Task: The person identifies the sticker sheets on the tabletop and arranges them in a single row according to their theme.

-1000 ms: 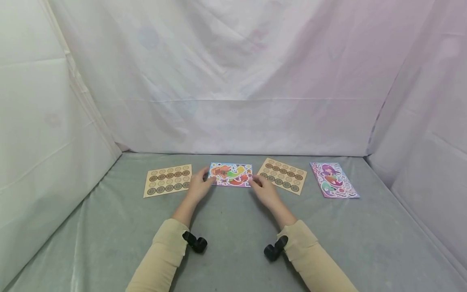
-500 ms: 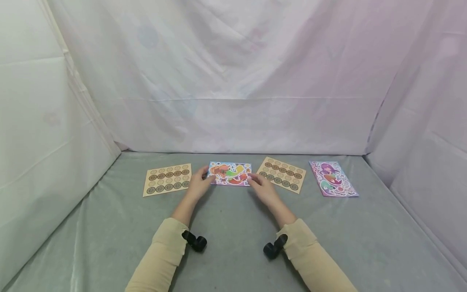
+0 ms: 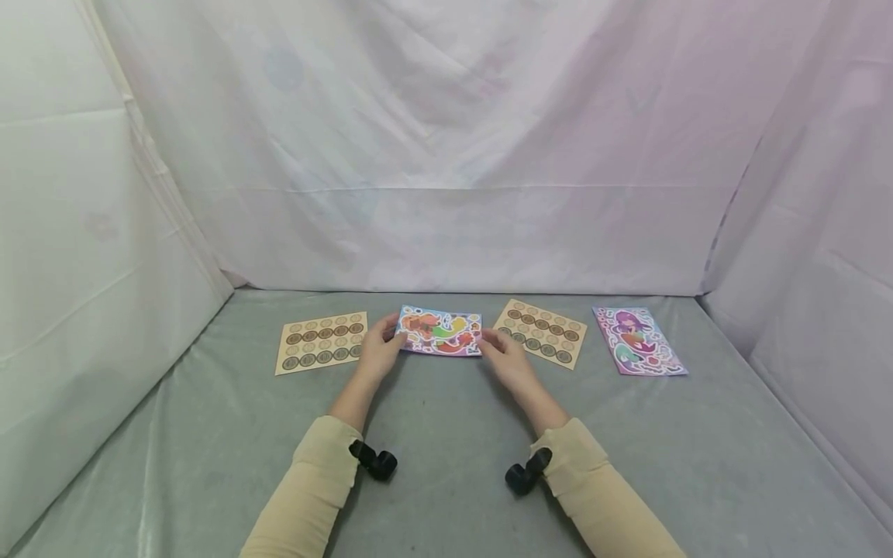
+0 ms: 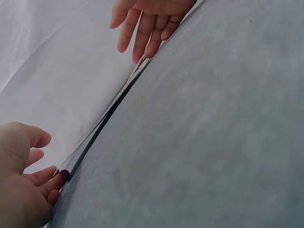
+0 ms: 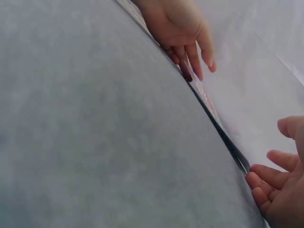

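A colourful mermaid sticker sheet [image 3: 441, 332] lies between both hands near the middle back of the table in the head view. My left hand [image 3: 380, 349] touches its left edge with the fingertips, the thumb near the lower left corner. On the opposite side, my right hand [image 3: 508, 360] has its fingertips at the right edge. Both wrist views show the sheet almost edge-on as a thin strip. There, the left hand [image 4: 23, 175] and the right hand [image 5: 282, 178] keep their thumbs raised apart from it, fingers loosely bent.
Left of the hands lies a tan sheet of round coin-like stickers [image 3: 322, 344]. A similar tan sheet [image 3: 540, 334] lies slanted just right of the right hand. Farther right is a purple mermaid sheet [image 3: 639, 342]. Pale curtains [image 3: 446, 155] enclose the grey-covered table [image 3: 446, 449].
The middle sheet's left end has risen or turned slightly, so its top edge now slopes down to the right. Both hands stay nearly in place beside it.
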